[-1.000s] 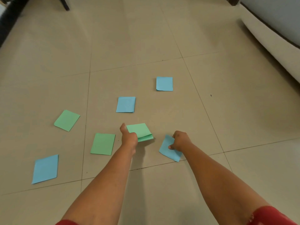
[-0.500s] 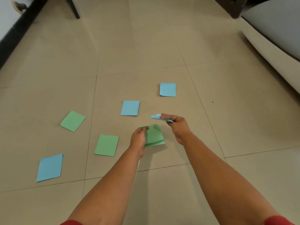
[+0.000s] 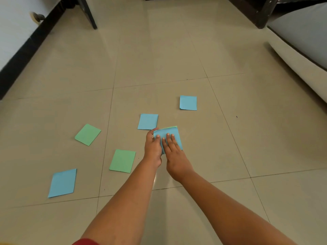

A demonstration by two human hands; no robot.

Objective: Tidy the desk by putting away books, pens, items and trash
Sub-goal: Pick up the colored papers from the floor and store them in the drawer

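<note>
Light was soft, even, moderately bright. Glossy floor tiles [image 3: 159, 55] carried pale sheen, strongest well beyond blue stack [image 3: 174, 137]. Only faint shadows lay under forearms nearer than stack. Wide-angle lens bent black skirting [image 3: 26, 55], far left of stack, and grout lines bowed toward edges. Focus was sharp at centre, slightly soft at corners.

Bare forearms; red sleeve [image 3: 85, 242] at left arm.
</note>
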